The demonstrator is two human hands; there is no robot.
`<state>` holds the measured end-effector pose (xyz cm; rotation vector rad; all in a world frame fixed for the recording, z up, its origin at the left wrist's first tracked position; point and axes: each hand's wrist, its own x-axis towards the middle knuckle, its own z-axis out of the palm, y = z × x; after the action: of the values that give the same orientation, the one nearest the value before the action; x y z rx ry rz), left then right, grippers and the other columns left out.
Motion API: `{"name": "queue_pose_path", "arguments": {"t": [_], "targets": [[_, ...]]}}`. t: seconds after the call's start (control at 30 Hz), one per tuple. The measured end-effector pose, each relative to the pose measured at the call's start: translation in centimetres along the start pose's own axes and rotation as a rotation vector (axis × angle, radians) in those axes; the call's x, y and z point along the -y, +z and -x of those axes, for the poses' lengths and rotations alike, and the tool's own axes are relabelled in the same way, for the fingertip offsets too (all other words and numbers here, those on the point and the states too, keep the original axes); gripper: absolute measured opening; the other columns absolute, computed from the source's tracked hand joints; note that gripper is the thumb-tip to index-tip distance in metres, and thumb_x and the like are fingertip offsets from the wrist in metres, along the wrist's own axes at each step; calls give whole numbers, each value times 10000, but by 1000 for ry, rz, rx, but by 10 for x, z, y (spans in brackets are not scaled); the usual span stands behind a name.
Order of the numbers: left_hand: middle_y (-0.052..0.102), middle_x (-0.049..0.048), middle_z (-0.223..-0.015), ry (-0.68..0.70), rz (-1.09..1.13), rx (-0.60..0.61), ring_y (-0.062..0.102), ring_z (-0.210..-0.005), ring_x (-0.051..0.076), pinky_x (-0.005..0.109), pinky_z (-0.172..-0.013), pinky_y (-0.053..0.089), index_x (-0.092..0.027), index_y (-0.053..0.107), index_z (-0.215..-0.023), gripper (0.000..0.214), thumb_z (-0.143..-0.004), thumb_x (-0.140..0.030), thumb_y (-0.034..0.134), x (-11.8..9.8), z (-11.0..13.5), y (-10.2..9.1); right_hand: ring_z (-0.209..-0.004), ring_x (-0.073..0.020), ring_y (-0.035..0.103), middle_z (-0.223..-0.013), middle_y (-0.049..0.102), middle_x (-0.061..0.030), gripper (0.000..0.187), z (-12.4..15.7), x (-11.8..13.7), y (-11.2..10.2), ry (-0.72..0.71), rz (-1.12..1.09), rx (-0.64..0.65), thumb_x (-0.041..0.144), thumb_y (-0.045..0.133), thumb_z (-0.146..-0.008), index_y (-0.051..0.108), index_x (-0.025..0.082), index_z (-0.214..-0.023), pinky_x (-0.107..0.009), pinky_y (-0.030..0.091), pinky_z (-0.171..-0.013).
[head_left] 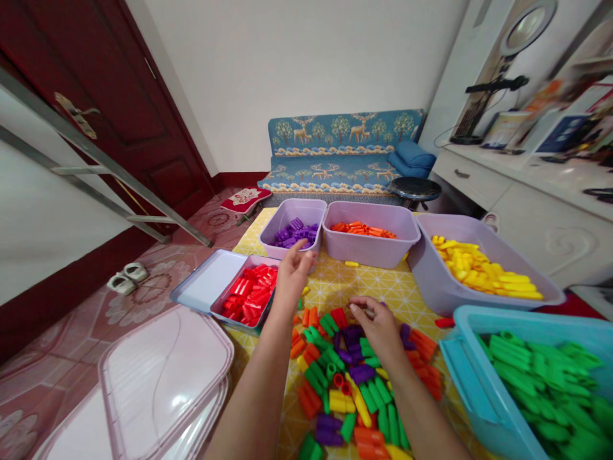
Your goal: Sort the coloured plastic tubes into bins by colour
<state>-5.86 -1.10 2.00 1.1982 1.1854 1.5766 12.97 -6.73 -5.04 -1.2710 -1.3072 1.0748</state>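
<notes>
My left hand [293, 271] is raised at the near wall of the lilac bin of purple pieces [293, 235]. Its fingers are apart, and I see nothing in them. Lower and to the right, my right hand [380, 326] hovers over the far side of a mixed pile of plastic pieces [342, 370]. The fingers there are bent and parted from the thumb, with nothing visible between them. Green, purple, orange, yellow and red tube-like pieces make up the pile. A red piece [339, 317] lies just left of the right fingertips.
Lilac bins hold orange pieces [364, 229] and yellow pieces [483, 268]. A turquoise bin [462, 364] of green ones stands at right, a smaller box of red pieces [251, 294] at left. Stacked lids [167, 370] lie left of the yellow patterned tablecloth [383, 281].
</notes>
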Motion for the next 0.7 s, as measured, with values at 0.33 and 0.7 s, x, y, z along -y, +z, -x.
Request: {"name": "queue_pose_path", "arguments": {"t": [0.33,0.7], "targets": [[667,101,-1043,128,-728,525,617,-933,261,377,-846,482,-221,655,-1153,511,-653,-272,750,42,69,11,-981,-282,599,-1007,664,-114,230,-4,15,-33,-232,780,-142,278,537,-812,662,196,-986,-434,450,-877],[662,48,-845,90,-650,267,580,-734,166,296,-721,470,-178,718,-946,305,-659,-81,683,58,64,11,-745,-166,600,-1004,602,-73,289,1,8,-15,-110,621,160,279,571,-794,653,206,-1061,-314,487,-731]]}}
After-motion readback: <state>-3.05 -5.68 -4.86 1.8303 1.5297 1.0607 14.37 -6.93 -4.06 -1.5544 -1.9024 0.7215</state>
